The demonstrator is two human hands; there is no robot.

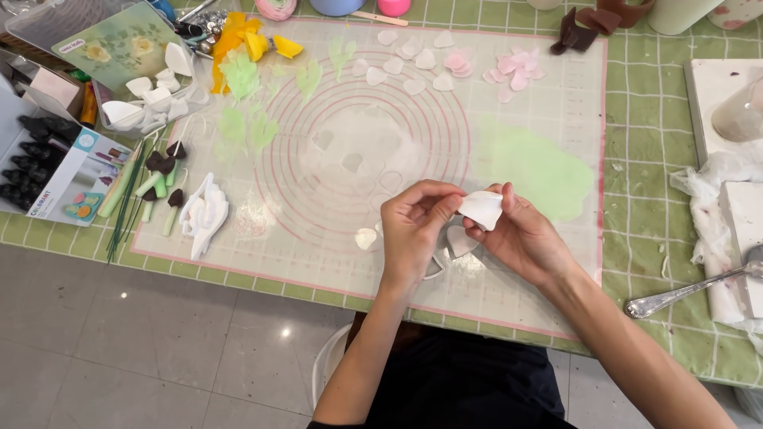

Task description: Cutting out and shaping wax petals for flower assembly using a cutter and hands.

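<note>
My left hand (413, 230) and my right hand (520, 234) meet above the front of a translucent work mat (318, 262) with pink rings. Both pinch one small white petal-shaped piece of paste (482, 209) between fingertips. Under my hands lie heart-shaped cut-outs (459, 241) and a small white petal (365, 237) on the mat. A rolled-out pale green sheet (536, 168) lies just beyond my right hand.
White and pink petals (453, 62) lie at the mat's far side, green leaves (242, 103) and yellow pieces (250, 40) at far left. Wired stems (151, 191), white flower (205, 210), a pen box (56, 171) sit left. A spoon (683, 292) and plastic wrap (715, 199) lie right.
</note>
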